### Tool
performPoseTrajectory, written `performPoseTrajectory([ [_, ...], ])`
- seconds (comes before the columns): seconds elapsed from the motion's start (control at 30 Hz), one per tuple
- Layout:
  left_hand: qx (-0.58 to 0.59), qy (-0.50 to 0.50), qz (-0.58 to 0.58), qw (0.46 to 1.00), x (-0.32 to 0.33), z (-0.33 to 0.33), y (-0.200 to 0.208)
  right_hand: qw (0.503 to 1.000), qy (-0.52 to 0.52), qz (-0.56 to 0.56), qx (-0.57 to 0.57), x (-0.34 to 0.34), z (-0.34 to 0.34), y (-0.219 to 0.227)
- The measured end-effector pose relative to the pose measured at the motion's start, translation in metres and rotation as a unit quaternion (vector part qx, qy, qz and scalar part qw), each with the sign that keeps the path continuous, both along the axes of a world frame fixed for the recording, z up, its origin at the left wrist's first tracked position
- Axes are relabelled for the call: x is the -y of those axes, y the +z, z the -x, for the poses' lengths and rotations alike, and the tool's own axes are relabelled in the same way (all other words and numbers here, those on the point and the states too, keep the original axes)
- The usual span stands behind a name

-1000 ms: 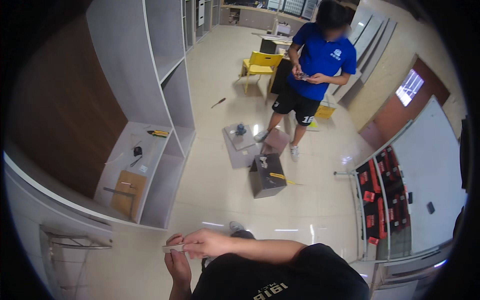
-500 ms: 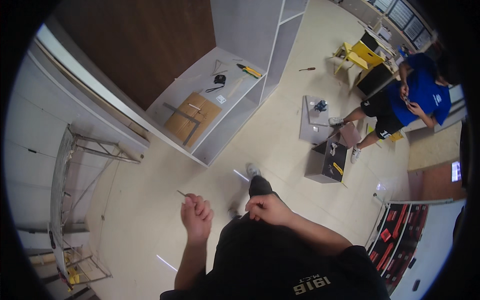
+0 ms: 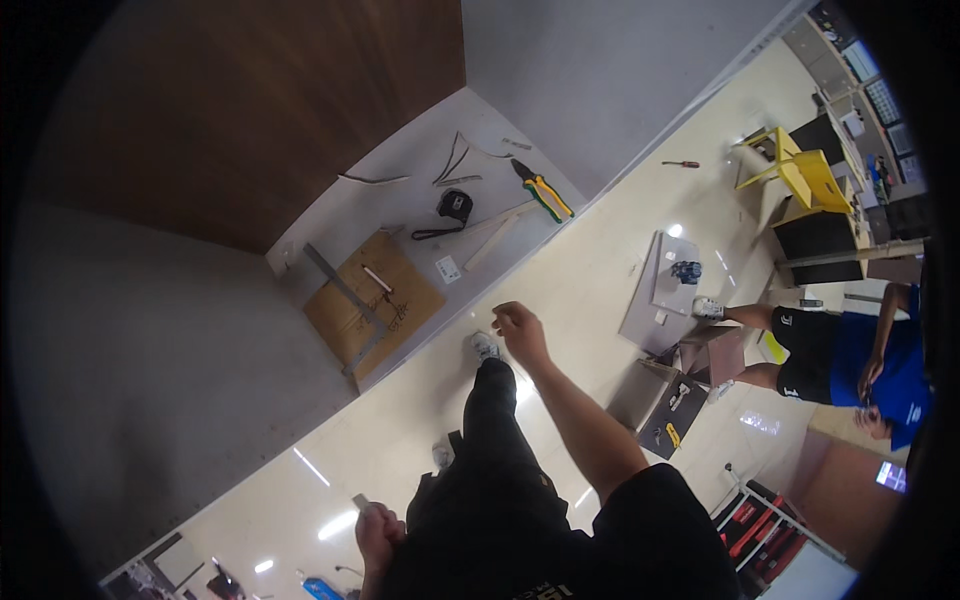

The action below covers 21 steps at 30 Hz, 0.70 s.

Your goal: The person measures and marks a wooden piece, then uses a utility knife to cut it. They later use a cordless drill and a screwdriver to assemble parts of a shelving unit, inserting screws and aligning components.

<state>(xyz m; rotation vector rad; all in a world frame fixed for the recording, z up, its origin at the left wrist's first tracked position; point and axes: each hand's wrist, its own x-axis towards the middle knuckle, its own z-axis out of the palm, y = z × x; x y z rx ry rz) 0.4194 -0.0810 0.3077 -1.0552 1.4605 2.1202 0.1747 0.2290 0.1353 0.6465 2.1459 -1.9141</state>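
My left hand (image 3: 378, 535), low in the view beside my leg, is closed on a small thin strip (image 3: 360, 500) whose end sticks out above the fingers. My right hand (image 3: 522, 335) reaches forward near the cabinet shelf (image 3: 400, 225), fingers curled together; whatever they may hold is too small to tell. On that shelf lie a piece of cardboard (image 3: 415, 285) with a metal square (image 3: 340, 278) and a pen (image 3: 377, 279) across it. Farther along are a black tape measure (image 3: 455, 207), yellow-green pliers (image 3: 545, 192) and several thin edging strips (image 3: 500, 235).
A co-worker in a blue shirt (image 3: 850, 360) stands at the right, beside a small box-like cabinet (image 3: 665, 405) with tools on it. Flat panels (image 3: 650, 300), a screwdriver (image 3: 682, 164) and a yellow chair (image 3: 810, 180) are on the floor. A red-and-black rack (image 3: 760, 520) stands lower right.
The view has turned and come closer to the cabinet. My right hand has gone from my waist forward toward the shelf. My left hand, still holding the strip, is lower in view.
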Motion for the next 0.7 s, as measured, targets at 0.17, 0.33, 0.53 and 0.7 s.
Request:
performPoseTrajectory([
  [0.17, 0.031, -0.15, 0.201, 0.968, -0.03, 0.061, 0.044, 0.99, 0.118, 0.05, 0.053, 0.043, -0.021, -0.012],
  [0.33, -0.033, -0.1, 0.186, 0.977, -0.021, 0.103, 0.057, 0.974, 0.22, -0.052, 0.022, 0.004, -0.045, -0.021],
  [0.53, -0.01, -0.195, 0.101, 0.976, -0.033, 0.11, 0.027, 0.975, 0.05, -0.177, 0.122, -0.095, -0.1, -0.011],
  [0.7, -0.033, -0.423, 0.028, 0.905, -0.069, 0.151, -0.013, 0.966, -0.128, -0.143, 0.174, -0.134, -0.216, 0.017],
])
